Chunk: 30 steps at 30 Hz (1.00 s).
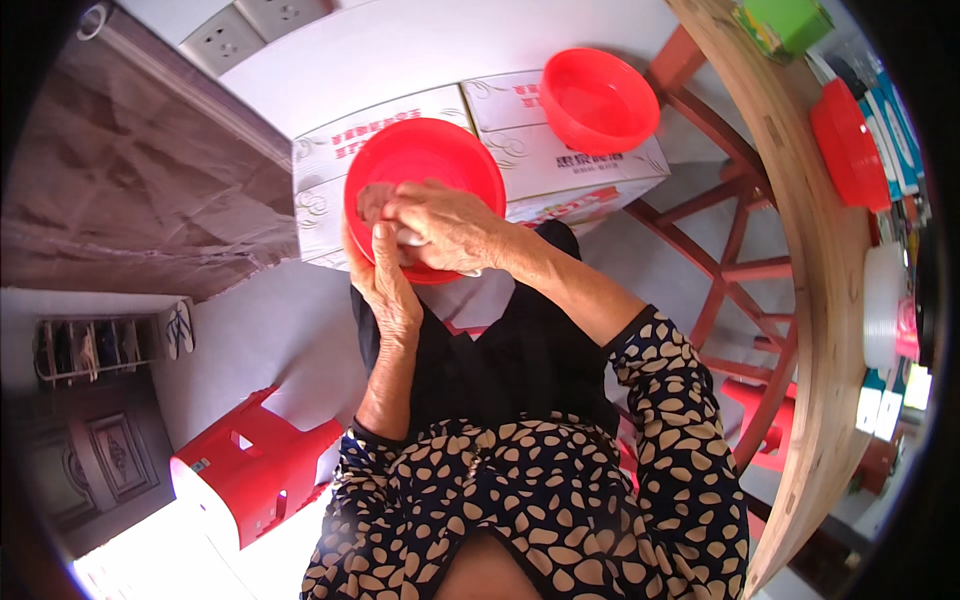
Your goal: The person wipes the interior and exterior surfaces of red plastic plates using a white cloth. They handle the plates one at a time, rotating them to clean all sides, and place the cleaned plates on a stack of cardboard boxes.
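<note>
A red plastic bowl (475, 165) is tilted toward me above white cardboard boxes, in front of my knees. My left hand (385, 290) is closed on its near left rim, the thumb lying over the edge. Inside the bowl, my right hand (440, 222) has its fingers bent around a crumpled cloth (375, 203). The cloth looks brownish at the left and whitish under the fingers; most of it is hidden by the hand.
A second red bowl (600, 105) stands on the white cardboard boxes (545, 165). To the right rises a wooden table (815, 330) with another red basin (850, 145) and a green box (785, 25). A red plastic stool (260, 465) is at lower left, a shoe rack (100, 348) beyond it.
</note>
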{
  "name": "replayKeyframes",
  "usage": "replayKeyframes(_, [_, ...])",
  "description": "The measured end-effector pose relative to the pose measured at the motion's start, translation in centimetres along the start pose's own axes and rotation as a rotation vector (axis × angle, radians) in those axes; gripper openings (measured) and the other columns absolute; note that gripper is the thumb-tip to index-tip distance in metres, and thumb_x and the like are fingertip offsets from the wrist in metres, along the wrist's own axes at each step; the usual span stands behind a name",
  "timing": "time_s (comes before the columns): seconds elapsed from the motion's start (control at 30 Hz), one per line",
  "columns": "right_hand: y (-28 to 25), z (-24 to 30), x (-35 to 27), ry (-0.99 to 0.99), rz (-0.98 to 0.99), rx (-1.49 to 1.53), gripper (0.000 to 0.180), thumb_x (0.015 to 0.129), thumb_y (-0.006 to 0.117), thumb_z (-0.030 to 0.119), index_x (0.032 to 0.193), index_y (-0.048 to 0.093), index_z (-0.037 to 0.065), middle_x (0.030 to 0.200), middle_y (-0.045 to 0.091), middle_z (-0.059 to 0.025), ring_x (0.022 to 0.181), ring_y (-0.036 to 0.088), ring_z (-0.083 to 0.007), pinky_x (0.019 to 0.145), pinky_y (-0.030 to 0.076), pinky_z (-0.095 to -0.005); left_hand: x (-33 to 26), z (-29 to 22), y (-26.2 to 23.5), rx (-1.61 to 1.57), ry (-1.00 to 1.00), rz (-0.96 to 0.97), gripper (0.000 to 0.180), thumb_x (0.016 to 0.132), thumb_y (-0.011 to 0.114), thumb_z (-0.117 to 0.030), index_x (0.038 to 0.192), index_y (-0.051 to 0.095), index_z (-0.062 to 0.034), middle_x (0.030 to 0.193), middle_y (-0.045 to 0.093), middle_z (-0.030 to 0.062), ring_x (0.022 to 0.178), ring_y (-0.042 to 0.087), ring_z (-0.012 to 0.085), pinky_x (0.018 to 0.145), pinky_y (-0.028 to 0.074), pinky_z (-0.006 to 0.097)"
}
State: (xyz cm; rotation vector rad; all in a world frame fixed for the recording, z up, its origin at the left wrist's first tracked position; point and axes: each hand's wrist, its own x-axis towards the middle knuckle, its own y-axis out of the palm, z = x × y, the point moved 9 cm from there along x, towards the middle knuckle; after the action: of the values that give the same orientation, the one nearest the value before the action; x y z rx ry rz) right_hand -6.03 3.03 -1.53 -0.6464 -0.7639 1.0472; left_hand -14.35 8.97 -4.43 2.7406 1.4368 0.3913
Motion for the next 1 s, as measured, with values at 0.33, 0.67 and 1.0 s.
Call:
replayKeyframes(0.33, [-5.5,-2.5,-3.2,-0.029,-0.313,-0.235,0.044,0.077,0.064,0.006,0.118,0.048,0.01,0.104,0.053,-0.0094,0.089,0.055,-0.0315,0.07,0.052,-0.035,-1.1,1.6,3.0,-0.262,-0.157,0.081,0.055,0.086,0.064,-0.008,0.135,0.039,-0.0051,0.12,0.052,0.0044,0.103,0.05,0.0124,0.092,0.041,0.027])
replayKeyframes(0.67, [0.2,-1.1,-4.6,0.14,-0.047,-0.019,0.027,0.073,0.066,0.01,0.097,0.055,0.006,0.101,0.049,-0.0134,0.093,0.055,-0.0357,0.069,0.048,-0.048,-1.5,5.1,0.8,-0.168,-0.264,-0.016,0.036,0.098,0.045,-0.031,0.118,0.05,-0.0015,0.109,0.057,0.0103,0.098,0.056,0.0166,0.084,0.047,0.029])
replayKeyframes(1.0, [-2.1,-1.7,-1.4,-0.035,-0.529,-0.296,0.023,0.077,0.063,0.009,0.099,0.057,0.007,0.11,0.052,-0.0135,0.092,0.057,-0.0328,0.068,0.053,-0.0384,-1.1,2.1,0.7,-0.057,-0.15,0.019,0.043,0.097,0.044,-0.022,0.132,0.041,0.002,0.128,0.05,0.012,0.117,0.045,0.0173,0.101,0.034,0.031])
